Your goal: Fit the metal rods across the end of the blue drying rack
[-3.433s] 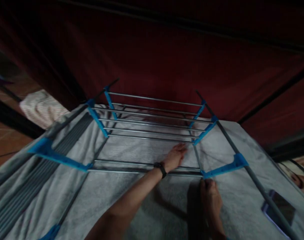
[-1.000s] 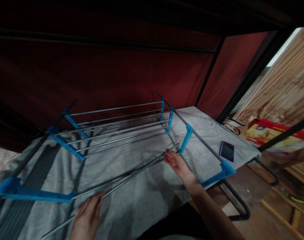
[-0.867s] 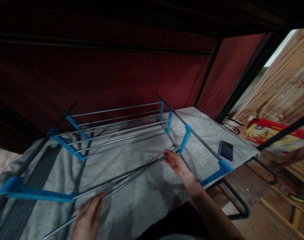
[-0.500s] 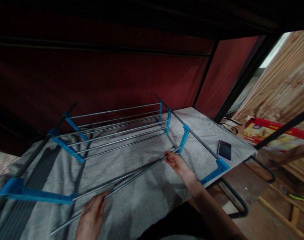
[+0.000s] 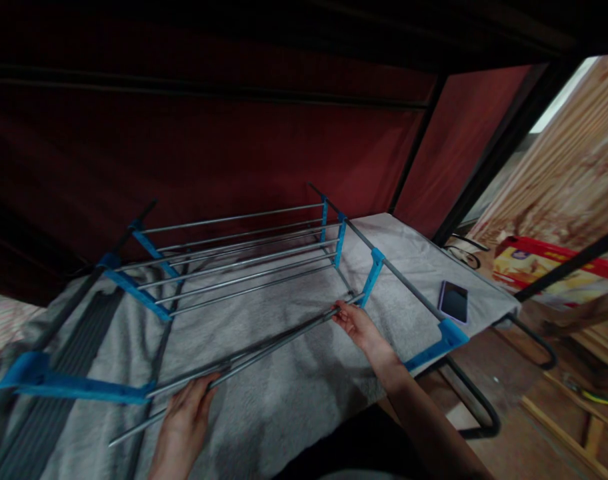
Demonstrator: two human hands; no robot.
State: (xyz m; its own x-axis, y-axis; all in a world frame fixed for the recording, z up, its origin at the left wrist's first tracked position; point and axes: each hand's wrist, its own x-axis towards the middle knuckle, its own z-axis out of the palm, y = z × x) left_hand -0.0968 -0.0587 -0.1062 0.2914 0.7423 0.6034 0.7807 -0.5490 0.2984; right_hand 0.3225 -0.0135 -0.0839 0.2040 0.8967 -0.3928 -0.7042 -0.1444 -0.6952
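A rack of grey metal tubes with blue plastic brackets stands on a grey cloth [image 5: 284, 400]. My left hand [image 5: 187, 417] is closed around a thin metal rod [image 5: 269, 349], whose free end sticks out past the hand at lower left. My right hand [image 5: 355, 327] pinches the rod's far end beside the middle right blue bracket [image 5: 373, 277]. A second rod runs close behind, narrowly crossing it, and meets the front left blue bracket [image 5: 79, 388]. The front right blue bracket [image 5: 447, 340] has no rod in its inner end that I can see.
Several grey rods [image 5: 67, 373] lie bundled on the cloth at left. A phone [image 5: 454, 302] rests at the right, near the cloth's edge. Beyond stand a red and yellow box [image 5: 549, 270] and wooden slats [image 5: 559, 433] on the floor. A dark red panel [image 5: 234, 147] closes the back.
My left hand has risen slightly, lifting the rod's free end closer to the rod behind it. My right hand keeps its pinch. The whole view has shifted a little.
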